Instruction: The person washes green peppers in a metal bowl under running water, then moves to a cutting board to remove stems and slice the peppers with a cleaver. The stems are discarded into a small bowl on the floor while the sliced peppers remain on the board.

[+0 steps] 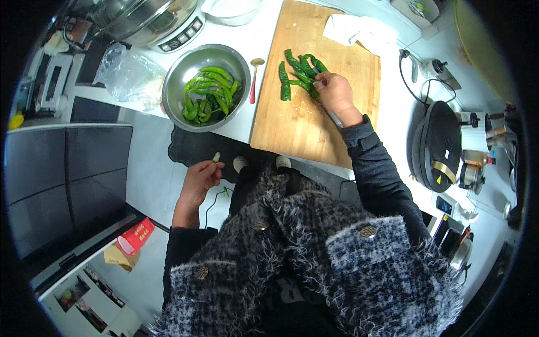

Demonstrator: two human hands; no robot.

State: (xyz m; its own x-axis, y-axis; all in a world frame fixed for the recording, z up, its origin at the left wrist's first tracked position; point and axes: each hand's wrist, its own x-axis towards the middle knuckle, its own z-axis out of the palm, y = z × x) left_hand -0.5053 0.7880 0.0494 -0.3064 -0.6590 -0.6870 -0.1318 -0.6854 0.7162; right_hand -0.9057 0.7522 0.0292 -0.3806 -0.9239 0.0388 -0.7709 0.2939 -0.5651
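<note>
My left hand (pixel 202 179) is over the floor in front of the counter, pinching a small pale green piece (pixel 216 157) between thumb and fingertips. On the wooden cutting board (pixel 294 130), my right hand (pixel 335 93) reaches into a group of dark green peppers (pixel 285 82), its fingertips touching them. Whether it grips one is hidden by the fingers. Part of a metal blade (pixel 336 119) shows under my right wrist. To the board's left, a steel bowl (pixel 170 90) holds several lighter green peppers (pixel 210 86).
Between bowl and board lies a spoon (pixel 252 84) with a red handle. A white cloth (pixel 358 30) covers the board's far right corner. A clear plastic bag (pixel 126 78) and a steamer (pixel 147 21) stand left. A round black electric griddle (pixel 438 147) is at the right.
</note>
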